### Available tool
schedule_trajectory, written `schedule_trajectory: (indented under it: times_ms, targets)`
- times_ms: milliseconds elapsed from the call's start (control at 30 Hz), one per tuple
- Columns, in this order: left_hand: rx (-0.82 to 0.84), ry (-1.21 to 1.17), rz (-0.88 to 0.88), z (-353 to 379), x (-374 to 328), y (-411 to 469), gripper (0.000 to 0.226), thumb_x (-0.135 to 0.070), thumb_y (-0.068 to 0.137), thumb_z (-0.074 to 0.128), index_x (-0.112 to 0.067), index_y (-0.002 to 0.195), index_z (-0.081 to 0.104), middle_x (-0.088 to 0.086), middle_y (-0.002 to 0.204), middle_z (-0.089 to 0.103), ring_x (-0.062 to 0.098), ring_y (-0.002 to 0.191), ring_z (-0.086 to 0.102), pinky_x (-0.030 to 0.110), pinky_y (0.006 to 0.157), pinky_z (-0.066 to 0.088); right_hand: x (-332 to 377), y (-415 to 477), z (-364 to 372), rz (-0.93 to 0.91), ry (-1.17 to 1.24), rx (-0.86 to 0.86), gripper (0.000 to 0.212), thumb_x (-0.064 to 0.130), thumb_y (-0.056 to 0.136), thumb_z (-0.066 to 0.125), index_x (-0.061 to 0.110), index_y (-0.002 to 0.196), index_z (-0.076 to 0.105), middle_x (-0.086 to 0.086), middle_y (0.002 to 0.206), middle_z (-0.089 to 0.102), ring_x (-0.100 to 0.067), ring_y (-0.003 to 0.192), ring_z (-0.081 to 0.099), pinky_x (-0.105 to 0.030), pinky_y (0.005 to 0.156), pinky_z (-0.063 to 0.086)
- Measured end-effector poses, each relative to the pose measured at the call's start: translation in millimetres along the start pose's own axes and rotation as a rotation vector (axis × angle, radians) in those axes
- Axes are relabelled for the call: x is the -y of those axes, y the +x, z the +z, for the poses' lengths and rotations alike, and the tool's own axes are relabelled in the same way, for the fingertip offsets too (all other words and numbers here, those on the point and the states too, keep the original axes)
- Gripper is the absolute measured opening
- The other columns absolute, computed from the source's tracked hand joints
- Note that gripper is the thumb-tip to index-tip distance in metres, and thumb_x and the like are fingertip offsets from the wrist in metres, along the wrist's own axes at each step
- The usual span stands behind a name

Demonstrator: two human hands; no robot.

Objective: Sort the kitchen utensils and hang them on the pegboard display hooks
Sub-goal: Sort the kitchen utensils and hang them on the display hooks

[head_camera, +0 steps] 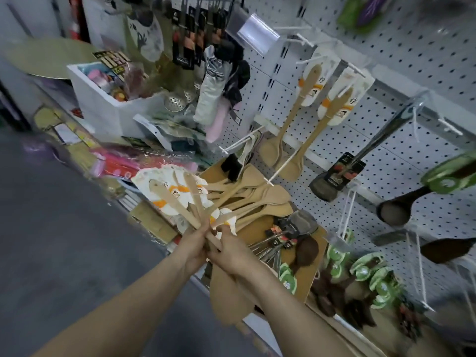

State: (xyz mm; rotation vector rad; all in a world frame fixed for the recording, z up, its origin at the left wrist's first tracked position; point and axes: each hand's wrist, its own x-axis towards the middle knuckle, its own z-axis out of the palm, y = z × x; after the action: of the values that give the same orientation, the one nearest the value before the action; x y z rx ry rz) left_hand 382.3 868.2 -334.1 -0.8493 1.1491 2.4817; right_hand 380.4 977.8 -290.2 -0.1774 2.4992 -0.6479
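Both forearms reach from the lower edge toward frame centre and converge at the wrists. Left hand (194, 244): fingers curled round the shafts of a bundle of wooden spatulas (195, 199). Right hand (230, 252): touching the left, back toward the camera, fingers wrapped round the same bundle. Card-labelled handle ends fan up and left; the blades hang below the hands. Behind the bundle, loose spatulas (260, 199) lie in a cardboard box (253, 229). Labelled wooden spoons (270, 152) hang on the pegboard (401, 63), upper right of the hands, where white hooks (242, 139) project.
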Motion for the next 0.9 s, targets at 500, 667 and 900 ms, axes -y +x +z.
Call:
schedule_trajectory:
  times_ms: [500,667,900]
  targets:
    - [0.015,-0.023,-0.099,30.1,-20.4,52.3,0.025,-0.015,0.1,0.044,-0.008,0.087,0.064,0.007,0.086,0.066,0.017,0.089,0.055,0.028,0.085,0.041,-24.3,92.0,-38.3,-0.119,-0.419,-0.058,0.024,0.009,0.093,0.047,0.009,0.115,0.055,-0.02,0.111,0.063,-0.036,0.105,0.059,-0.036,0.077,0.042]
    - [0.002,0.145,-0.164,32.3,-30.0,65.7,0.018,-0.012,0.099,0.046,-0.01,0.113,0.058,0.009,0.128,0.051,0.027,0.123,0.048,0.035,0.103,0.037,-41.6,133.6,-62.7,-0.248,-0.714,-0.036,0.028,0.006,0.09,0.052,0.008,0.118,0.051,-0.015,0.108,0.067,-0.033,0.098,0.063,-0.037,0.075,0.043]
    - [0.0,0.17,-0.122,14.1,-33.4,85.5,0.029,-0.011,0.095,0.057,-0.005,0.123,0.058,0.01,0.129,0.06,0.019,0.117,0.056,0.03,0.104,0.042,-77.9,191.2,-87.9,-0.31,-0.8,-0.137,0.008,0.026,0.057,0.072,0.026,0.064,0.068,0.008,0.062,0.065,-0.012,0.065,0.065,-0.016,0.062,0.048]
